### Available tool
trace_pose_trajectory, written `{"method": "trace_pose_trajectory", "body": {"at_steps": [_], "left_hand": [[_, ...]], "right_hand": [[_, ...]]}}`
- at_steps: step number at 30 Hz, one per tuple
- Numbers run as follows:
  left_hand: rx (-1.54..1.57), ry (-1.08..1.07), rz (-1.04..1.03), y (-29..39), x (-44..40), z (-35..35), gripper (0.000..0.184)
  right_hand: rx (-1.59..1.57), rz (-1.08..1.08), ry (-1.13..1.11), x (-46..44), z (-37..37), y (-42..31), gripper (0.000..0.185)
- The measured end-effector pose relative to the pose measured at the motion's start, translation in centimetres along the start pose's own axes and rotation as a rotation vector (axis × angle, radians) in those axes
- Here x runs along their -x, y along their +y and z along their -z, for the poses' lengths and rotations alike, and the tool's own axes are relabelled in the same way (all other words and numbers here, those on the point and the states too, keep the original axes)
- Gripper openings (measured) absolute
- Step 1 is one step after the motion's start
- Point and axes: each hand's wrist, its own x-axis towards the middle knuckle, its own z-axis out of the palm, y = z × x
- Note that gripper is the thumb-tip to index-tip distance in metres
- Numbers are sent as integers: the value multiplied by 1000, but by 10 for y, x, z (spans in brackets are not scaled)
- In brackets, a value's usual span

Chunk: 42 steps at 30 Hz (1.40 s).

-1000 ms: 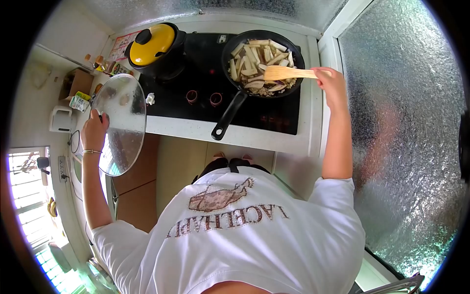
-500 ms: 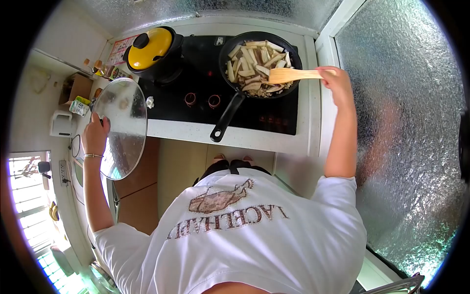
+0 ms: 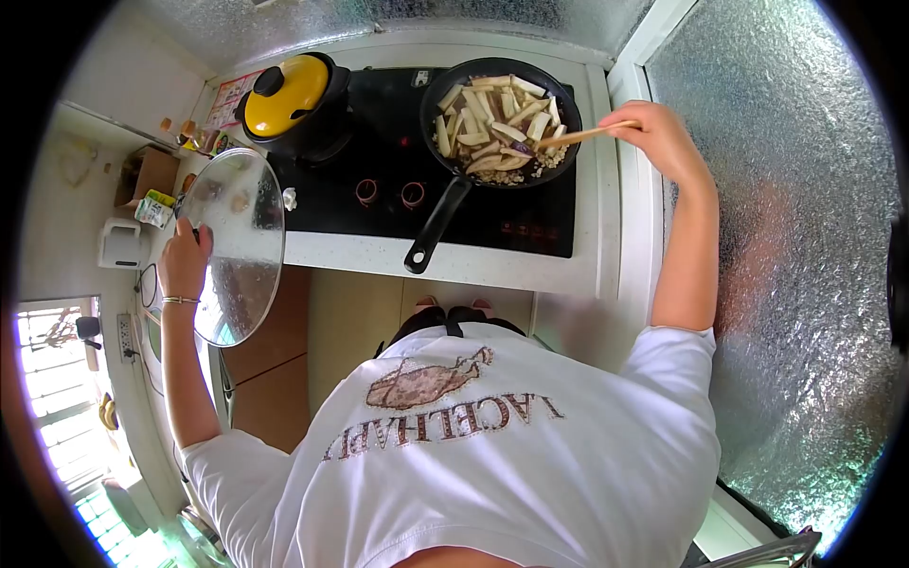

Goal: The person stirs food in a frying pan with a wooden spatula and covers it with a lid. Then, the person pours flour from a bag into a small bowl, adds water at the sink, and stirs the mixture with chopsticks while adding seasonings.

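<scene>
My right hand [image 3: 653, 137] is closed around the handle of a wooden spatula [image 3: 585, 133], whose blade dips into the food at the right side of a black frying pan [image 3: 438, 227]. Pale cut strips, which look like eggplant [image 3: 483, 118], fill the pan, with small brownish bits [image 3: 547, 163] along its lower right. Off to the left, my left hand [image 3: 185, 260] grips the knob of a glass lid [image 3: 239, 284], held tilted beside the counter's front edge and away from the pan.
A black pot with a yellow lid [image 3: 294, 95] stands on the back left of the black cooktop [image 3: 322, 204]. Bottles [image 3: 194, 137], a cardboard box [image 3: 149, 172] and a white appliance [image 3: 119, 243] sit farther left. A textured glass panel [image 3: 776, 189] rises close on the right.
My right hand has lifted slightly and turned the spatula from flat to edge-on, pushing its blade into the strips. My left hand and the lid have stayed nearly still.
</scene>
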Motion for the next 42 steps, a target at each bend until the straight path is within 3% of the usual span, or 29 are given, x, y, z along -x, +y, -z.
{"method": "trace_pose_trajectory", "body": {"at_steps": [1,3,8,11,15,21,23,30,33,34,36,37,41,42], "left_hand": [[-1,9,-10,0,0,0,29],[9,17,-13,1,0,0,29],[8,22,-2,4,1,1,29],[11,10,1,5,5,2,29],[0,9,-6,5,7,4,28],[-7,18,11,2,10,1,27],[-1,11,16,1,9,0,27],[22,33,-4,3,7,1,27],[27,10,7,5,7,2,28],[28,7,10,5,7,3,28],[14,8,7,8,9,8,28],[4,10,11,9,9,10,28],[18,-9,38,11,11,16,28],[19,-9,32,12,12,17,28]], "right_hand": [[-1,0,-1,-4,-3,-4,15],[46,66,-284,-16,-12,-10,14],[120,108,-174,-33,-19,2,10],[161,-89,-204,-30,6,7,13],[69,-64,-149,-39,-17,19,10],[70,-72,-278,-31,10,1,11],[76,101,-346,-36,-17,-6,11],[-57,22,-321,-66,-31,-26,13],[3,314,-330,-83,-58,-32,14],[1,312,-328,-91,-62,-31,14],[90,47,-231,-101,-66,-29,14],[-1,14,-172,-99,-59,-27,14],[-145,-7,-213,-96,-65,-41,20],[-40,26,-190,-101,-79,-40,20]]}}
